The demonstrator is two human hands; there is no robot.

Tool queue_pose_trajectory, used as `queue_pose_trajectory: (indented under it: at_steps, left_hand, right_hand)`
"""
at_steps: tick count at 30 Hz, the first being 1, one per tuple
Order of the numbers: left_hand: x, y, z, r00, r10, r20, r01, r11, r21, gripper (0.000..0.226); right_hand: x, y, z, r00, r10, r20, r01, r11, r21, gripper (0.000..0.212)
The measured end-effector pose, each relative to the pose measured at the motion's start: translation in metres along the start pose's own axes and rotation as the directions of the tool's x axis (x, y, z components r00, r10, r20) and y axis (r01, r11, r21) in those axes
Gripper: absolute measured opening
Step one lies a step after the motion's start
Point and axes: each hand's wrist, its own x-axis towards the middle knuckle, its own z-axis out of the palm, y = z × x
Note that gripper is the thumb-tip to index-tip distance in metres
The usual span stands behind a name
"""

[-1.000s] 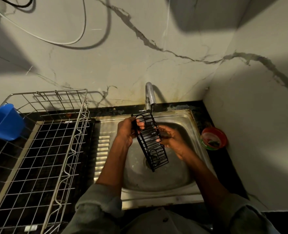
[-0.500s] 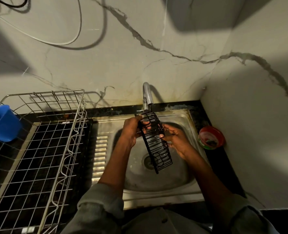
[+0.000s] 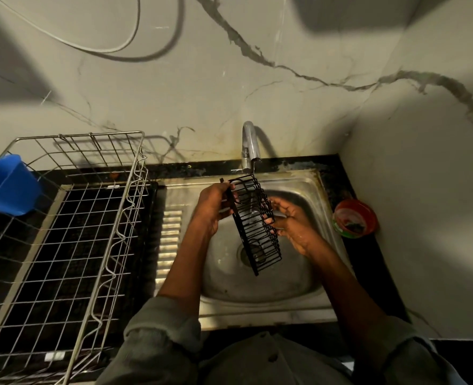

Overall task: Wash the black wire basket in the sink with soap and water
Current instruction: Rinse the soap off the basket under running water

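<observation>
Left hand (image 3: pixel 211 208) grip at black wire basket's (image 3: pixel 257 226) upper-left edge.

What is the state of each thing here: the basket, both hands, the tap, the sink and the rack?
black wire basket: held tilted over the sink, under the spout
left hand: grips the basket's upper left edge
right hand: fingers curled on its right side
tap: water flow cannot be told
sink: drain uncovered
dish rack: only a blue container at its edge
</observation>
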Motion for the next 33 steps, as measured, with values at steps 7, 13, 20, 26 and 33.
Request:
queue_pose_trajectory:
  at_steps: [7, 13, 20, 26, 33]
  left_hand:
    - [-0.008, 0.006, 0.016, 0.988, -0.036, 0.152, 0.054, 0.992, -0.117, 0.03]
    - [-0.01, 0.005, 0.025, 0.994, 0.022, 0.11, -0.006, 0.989, -0.147, 0.03]
    - [-0.01, 0.0, 0.009, 0.996, 0.062, 0.061, -0.051, 0.985, -0.166, 0.033]
    - [-0.016, -0.003, -0.011, 0.996, 0.087, 0.032, -0.081, 0.983, -0.168, 0.036]
    - [-0.018, -0.008, -0.015, 0.993, 0.109, 0.049, -0.099, 0.978, -0.181, 0.036]
  right_hand:
    - [0.005, 0.01, -0.011, 0.999, 0.012, -0.045, -0.005, 0.988, 0.151, 0.069]
    - [0.005, -0.002, -0.013, 0.995, 0.088, -0.045, -0.081, 0.987, 0.136, 0.052]
    - [0.002, -0.023, 0.019, 0.986, 0.167, -0.012, -0.168, 0.98, -0.105, 0.042]
    - [0.001, -0.024, 0.033, 0.982, 0.186, 0.039, -0.176, 0.969, -0.174, 0.039]
    - [0.0, -0.021, 0.039, 0.981, 0.193, -0.033, -0.196, 0.976, -0.094, 0.021]
